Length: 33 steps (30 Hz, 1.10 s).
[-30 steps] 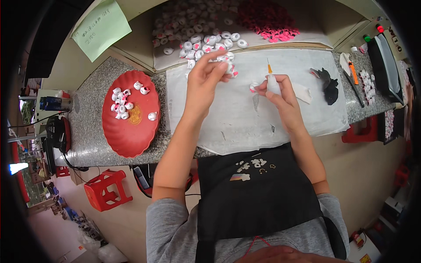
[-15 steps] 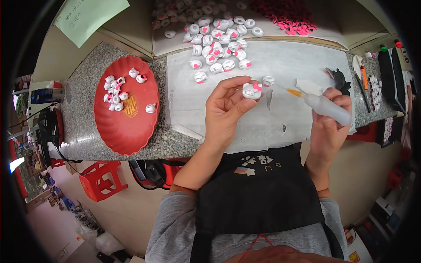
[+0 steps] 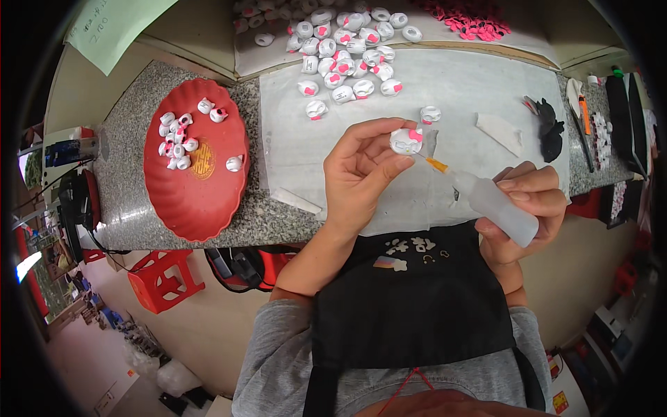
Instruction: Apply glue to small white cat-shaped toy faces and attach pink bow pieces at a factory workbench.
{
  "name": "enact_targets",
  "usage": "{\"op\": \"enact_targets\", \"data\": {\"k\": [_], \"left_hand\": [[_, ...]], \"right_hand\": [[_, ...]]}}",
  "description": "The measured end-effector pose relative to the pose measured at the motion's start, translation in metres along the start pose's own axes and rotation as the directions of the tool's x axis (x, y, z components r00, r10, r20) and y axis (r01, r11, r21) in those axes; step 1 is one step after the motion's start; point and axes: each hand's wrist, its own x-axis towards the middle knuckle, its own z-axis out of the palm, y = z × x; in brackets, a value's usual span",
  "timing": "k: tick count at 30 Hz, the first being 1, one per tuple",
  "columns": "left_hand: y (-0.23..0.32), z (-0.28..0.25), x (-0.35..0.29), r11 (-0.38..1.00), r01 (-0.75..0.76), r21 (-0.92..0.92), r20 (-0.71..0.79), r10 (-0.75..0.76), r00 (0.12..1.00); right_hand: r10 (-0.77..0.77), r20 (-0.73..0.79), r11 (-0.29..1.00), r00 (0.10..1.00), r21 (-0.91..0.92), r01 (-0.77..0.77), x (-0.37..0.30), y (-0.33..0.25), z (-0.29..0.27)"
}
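Pinched between the thumb and fingers of my left hand (image 3: 365, 156) is a small white cat-head piece (image 3: 406, 141) with a pink bow. My right hand (image 3: 531, 201) grips a translucent needle-tip squeeze bottle (image 3: 499, 210), tilted toward the left. Its orange nozzle (image 3: 436, 165) ends in a thin needle close to the lower edge of the piece; whether they touch I cannot tell. Beyond my hands, a single white piece (image 3: 431, 114) lies on the white sheet (image 3: 292, 139). Farther back is a heap of similar white pieces (image 3: 345, 66), several with pink bows.
A red scalloped plate (image 3: 187, 222) on the left holds several white pieces. Pink parts (image 3: 479, 29) are piled on the back shelf. At right lie a folded white paper (image 3: 499, 134), a black object (image 3: 551, 132) and an orange-handled tool (image 3: 584, 115). A red stool (image 3: 165, 281) stands below.
My right hand has brought the bottle left and down, so its needle is now near the piece. My left hand has turned the piece, showing a different side.
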Motion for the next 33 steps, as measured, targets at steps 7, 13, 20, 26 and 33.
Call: {"op": "enact_targets", "data": {"k": [7, 13, 20, 26, 33], "left_hand": [[-0.0002, -0.0003, -0.0001, 1.0, 0.027, -0.004, 0.012, -0.026, 1.0], [-0.0004, -0.0009, -0.0003, 0.999, 0.034, -0.018, 0.002, -0.034, 0.999], [0.0008, -0.0009, -0.0004, 0.998, 0.057, -0.029, 0.018, -0.056, 0.998], [-0.0005, -0.0012, -0.0005, 0.998, 0.064, -0.005, 0.029, -0.064, 0.998], [-0.0018, -0.001, -0.0006, 0.998, 0.062, -0.009, 0.013, -0.062, 0.998]], "right_hand": [[0.057, -0.025, 0.994, 0.998, -0.089, -0.059, -0.0026, -0.0005, 0.0031], [-0.012, 0.041, 1.0, 0.999, 0.011, 0.011, -0.0025, 0.0002, 0.001], [-0.008, -0.043, 0.998, 0.999, -0.061, 0.005, -0.0024, -0.0018, 0.0043], [-0.005, -0.024, 0.999, 1.0, -0.041, 0.004, -0.004, -0.0011, 0.0048], [0.006, -0.01, 0.999, 1.0, -0.035, -0.007, -0.0026, -0.0043, 0.0035]]}}
